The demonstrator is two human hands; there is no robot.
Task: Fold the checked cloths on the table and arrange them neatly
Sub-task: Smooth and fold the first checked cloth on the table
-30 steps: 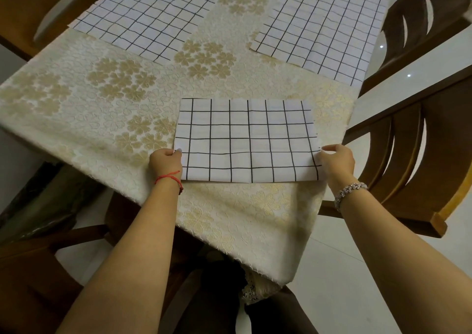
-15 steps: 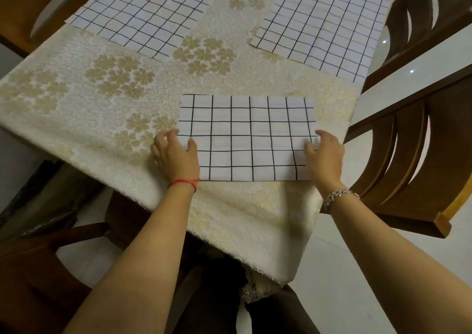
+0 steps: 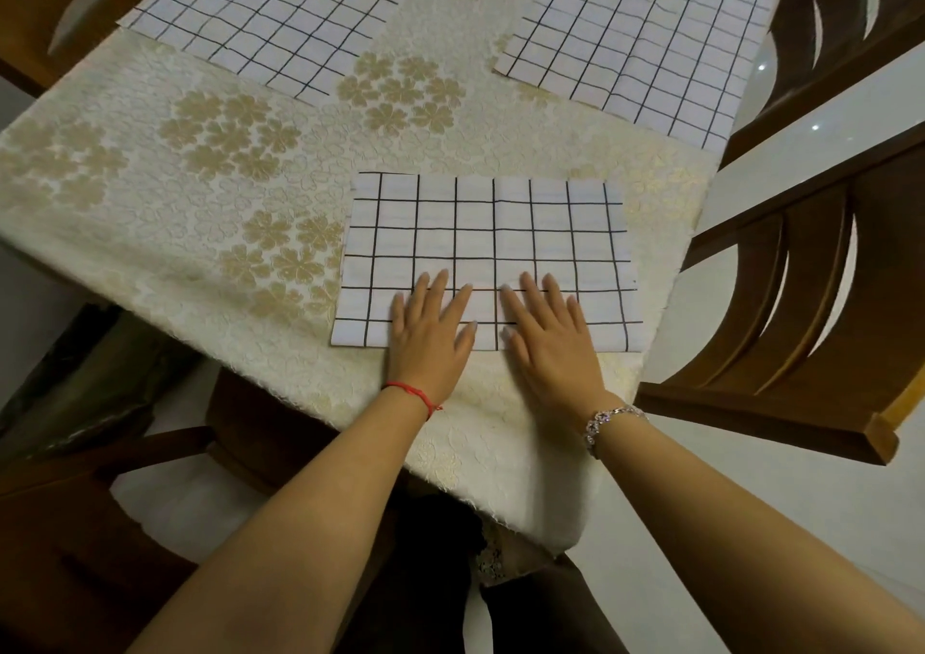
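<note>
Both palms lie flat, fingers straight, gripping nothing: left hand and right hand press the near edge of the folded cloth at centre frame, likely to set the crease. Two unfolded cloths wait, upper left and upper right.

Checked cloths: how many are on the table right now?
3: the near cloth under the left hand and right hand, the far-left cloth, and the far-right cloth. More could lie beyond the frame's top edge.

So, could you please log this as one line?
left hand: flat on folded checked cloth | right hand: flat on it | far-left cloth, far-right cloth: spread flat
</note>
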